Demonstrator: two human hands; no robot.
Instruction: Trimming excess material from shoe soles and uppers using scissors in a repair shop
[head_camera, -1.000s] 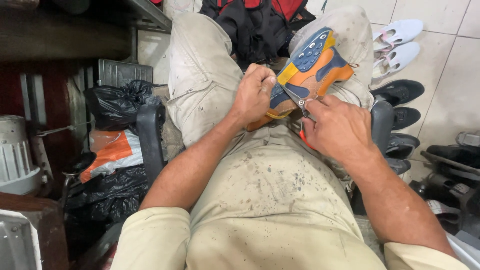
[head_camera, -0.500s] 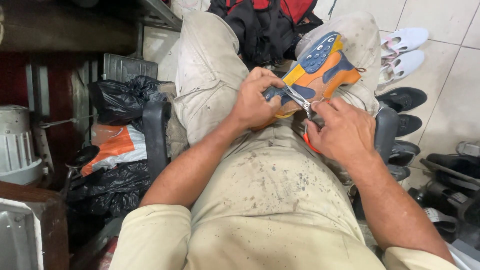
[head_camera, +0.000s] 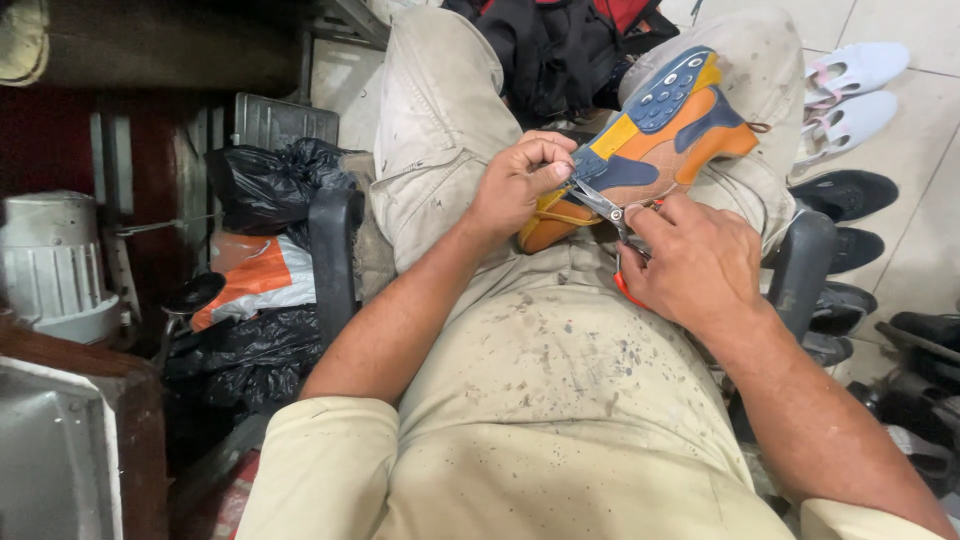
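Person wears a beige short-sleeved shirt (head_camera: 560, 400), front heavily speckled with small dark spots, densest just below the hands. Sleeves end above the elbows; forearms bare. Trousers (head_camera: 430, 130) match in beige, creased, with scattered dark flecks and grey smudging on the thighs beyond the hands. Left hand (head_camera: 515, 185) and right hand (head_camera: 695, 265) are bare: no gloves, rings or watch visible.

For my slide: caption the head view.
Left hand steadies an orange-blue shoe; right hand works pliers at it.
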